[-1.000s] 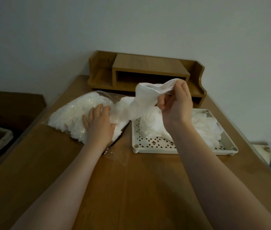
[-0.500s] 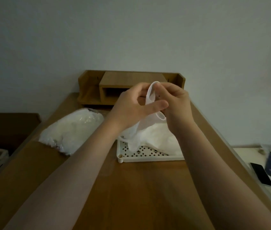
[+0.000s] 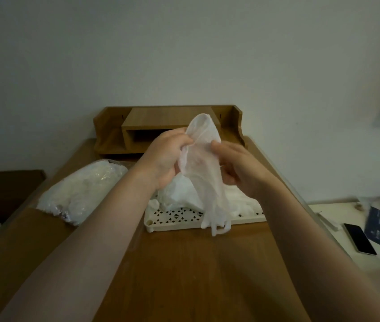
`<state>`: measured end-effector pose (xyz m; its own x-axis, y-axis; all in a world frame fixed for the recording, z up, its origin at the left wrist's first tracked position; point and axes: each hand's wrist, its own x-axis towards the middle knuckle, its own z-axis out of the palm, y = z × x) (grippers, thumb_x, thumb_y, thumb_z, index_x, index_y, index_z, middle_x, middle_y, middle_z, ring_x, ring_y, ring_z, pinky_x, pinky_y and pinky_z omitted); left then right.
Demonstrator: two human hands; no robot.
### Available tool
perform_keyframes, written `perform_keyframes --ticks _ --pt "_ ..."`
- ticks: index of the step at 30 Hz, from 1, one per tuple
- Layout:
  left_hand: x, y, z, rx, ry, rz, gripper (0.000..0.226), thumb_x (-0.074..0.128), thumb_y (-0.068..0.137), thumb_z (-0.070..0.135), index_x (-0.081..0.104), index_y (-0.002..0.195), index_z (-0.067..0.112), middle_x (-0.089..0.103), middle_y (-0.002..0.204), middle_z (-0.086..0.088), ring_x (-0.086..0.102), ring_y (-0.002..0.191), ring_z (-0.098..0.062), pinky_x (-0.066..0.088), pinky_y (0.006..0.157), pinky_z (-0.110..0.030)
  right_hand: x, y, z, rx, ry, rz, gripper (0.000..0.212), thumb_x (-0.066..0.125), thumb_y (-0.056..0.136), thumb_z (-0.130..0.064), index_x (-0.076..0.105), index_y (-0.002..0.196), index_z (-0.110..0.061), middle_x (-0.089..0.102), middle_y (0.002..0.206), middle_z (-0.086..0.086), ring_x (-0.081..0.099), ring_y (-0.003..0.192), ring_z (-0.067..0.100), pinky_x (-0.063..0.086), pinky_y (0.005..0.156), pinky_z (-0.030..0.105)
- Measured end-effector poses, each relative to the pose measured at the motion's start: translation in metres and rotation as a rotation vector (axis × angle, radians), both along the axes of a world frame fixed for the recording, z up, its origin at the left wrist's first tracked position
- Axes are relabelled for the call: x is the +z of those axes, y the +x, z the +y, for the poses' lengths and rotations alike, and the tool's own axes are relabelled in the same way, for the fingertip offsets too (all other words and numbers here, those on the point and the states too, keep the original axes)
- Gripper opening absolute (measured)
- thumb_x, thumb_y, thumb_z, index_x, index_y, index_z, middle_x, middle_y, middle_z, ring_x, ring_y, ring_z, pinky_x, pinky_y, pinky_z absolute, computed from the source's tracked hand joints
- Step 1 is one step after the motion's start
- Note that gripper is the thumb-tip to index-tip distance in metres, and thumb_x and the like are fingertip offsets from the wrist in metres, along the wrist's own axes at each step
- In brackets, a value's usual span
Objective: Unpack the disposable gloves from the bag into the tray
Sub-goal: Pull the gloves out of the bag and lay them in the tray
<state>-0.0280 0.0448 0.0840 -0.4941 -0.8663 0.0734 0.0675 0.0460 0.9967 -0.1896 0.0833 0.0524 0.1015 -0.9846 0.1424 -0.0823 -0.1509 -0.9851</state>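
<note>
Above the brown wooden tabletop (image 3: 184, 270), the left hand (image 3: 161, 159) and the right hand (image 3: 237, 168) both pinch one thin translucent white disposable glove (image 3: 205, 163) with curled fingers. It hangs over the cream perforated plastic tray (image 3: 175, 219), which already holds more gloves. Left of the tray lies the clear plastic bag of white gloves (image 3: 84, 189), and behind stands a wooden desk shelf (image 3: 168, 126).

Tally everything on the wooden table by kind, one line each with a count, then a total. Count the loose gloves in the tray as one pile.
Bag of gloves: 1
Tray: 1
Pile of gloves in the tray: 1
Glove held above the tray by the left hand and right hand: 1
Wooden desk organiser: 1
Total: 5
</note>
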Motion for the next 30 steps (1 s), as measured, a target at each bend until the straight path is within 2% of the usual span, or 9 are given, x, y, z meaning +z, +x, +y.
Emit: perform_keyframes --ticks 3,7,10,13,16,20,24,27,30 --pt "-0.007 -0.002 -0.006 0.069 0.185 0.098 0.024 0.042 0.089 0.003 0.065 0.096 0.004 0.063 0.081 -0.008 0.06 0.074 -0.02 0.052 0.066 -0.031 -0.014 -0.015 0.006 0.085 0.114 0.056 0.024 0.063 0.082 -0.034 0.061 0.084 -0.01 0.054 0.068 -0.002 0.041 0.056 0.011 0.034 0.054 0.021" --pt "-0.028 -0.001 -0.012 0.166 0.398 0.131 0.025 0.04 0.087 0.0 0.063 0.096 0.006 0.062 0.09 -0.009 0.059 0.078 -0.021 0.051 0.067 -0.033 -0.026 -0.035 0.009 -0.001 0.12 0.086 0.015 0.064 0.084 -0.022 0.061 0.074 -0.011 0.064 0.077 0.001 0.062 0.079 0.016 0.049 0.083 0.03" --pt "-0.045 -0.002 -0.014 0.129 0.442 0.089 0.024 0.039 0.093 0.017 0.06 0.1 0.006 0.062 0.097 -0.012 0.06 0.08 -0.022 0.05 0.071 -0.033 -0.028 -0.041 0.011 0.014 0.18 0.132 0.016 0.06 0.09 -0.021 0.059 0.08 -0.009 0.063 0.078 0.003 0.063 0.072 0.017 0.053 0.07 0.029" --pt "-0.053 -0.01 -0.016 0.027 0.333 -0.074 0.038 0.049 0.093 0.045 0.059 0.117 0.018 0.067 0.105 -0.005 0.065 0.092 -0.023 0.052 0.075 -0.034 -0.025 -0.039 0.011 -0.089 0.141 0.325 0.025 0.056 0.093 -0.03 0.061 0.088 -0.006 0.064 0.079 0.004 0.062 0.068 0.015 0.054 0.067 0.026" --pt "-0.061 -0.019 -0.022 0.184 0.043 -0.339 0.044 0.064 0.088 0.023 0.044 0.125 0.036 0.054 0.118 0.0 0.059 0.098 -0.022 0.056 0.077 -0.038 -0.025 -0.04 0.005 -0.163 0.106 0.444 0.031 0.056 0.093 -0.038 0.065 0.094 -0.008 0.068 0.089 0.005 0.067 0.078 0.019 0.057 0.076 0.031" --pt "-0.07 -0.027 -0.029 0.28 -0.193 -0.503 0.03 0.049 0.094 0.011 0.043 0.109 0.037 0.053 0.111 0.0 0.057 0.091 -0.02 0.052 0.07 -0.034 -0.021 -0.06 -0.002 -0.053 0.287 0.524 0.025 0.064 0.087 -0.036 0.071 0.096 -0.014 0.072 0.091 0.002 0.071 0.08 0.016 0.056 0.07 0.026" --pt "-0.088 -0.026 -0.043 0.302 -0.124 -0.616 0.025 0.046 0.094 0.014 0.039 0.108 0.034 0.05 0.104 -0.001 0.055 0.093 -0.025 0.052 0.085 -0.046 -0.031 -0.086 -0.01 0.037 0.454 0.419 0.028 0.068 0.085 -0.021 0.069 0.107 -0.004 0.07 0.108 0.01 0.069 0.098 0.025 0.053 0.092 0.041" --pt "-0.096 -0.024 -0.046 0.327 -0.103 -0.64 0.022 0.042 0.096 0.017 0.035 0.107 0.034 0.048 0.105 -0.002 0.055 0.093 -0.028 0.051 0.086 -0.05 -0.039 -0.092 -0.013 -0.009 0.459 0.245 0.028 0.062 0.089 -0.017 0.064 0.114 -0.005 0.068 0.113 0.009 0.068 0.101 0.024 0.055 0.088 0.037" --pt "-0.093 -0.026 -0.046 0.328 -0.196 -0.612 0.02 0.036 0.099 0.013 0.042 0.096 0.032 0.048 0.125 0.0 0.051 0.105 -0.024 0.048 0.086 -0.042 -0.04 -0.094 -0.015 -0.065 0.431 0.138 0.026 0.055 0.094 -0.025 0.062 0.114 -0.01 0.069 0.11 0.01 0.069 0.096 0.024 0.058 0.081 0.035"
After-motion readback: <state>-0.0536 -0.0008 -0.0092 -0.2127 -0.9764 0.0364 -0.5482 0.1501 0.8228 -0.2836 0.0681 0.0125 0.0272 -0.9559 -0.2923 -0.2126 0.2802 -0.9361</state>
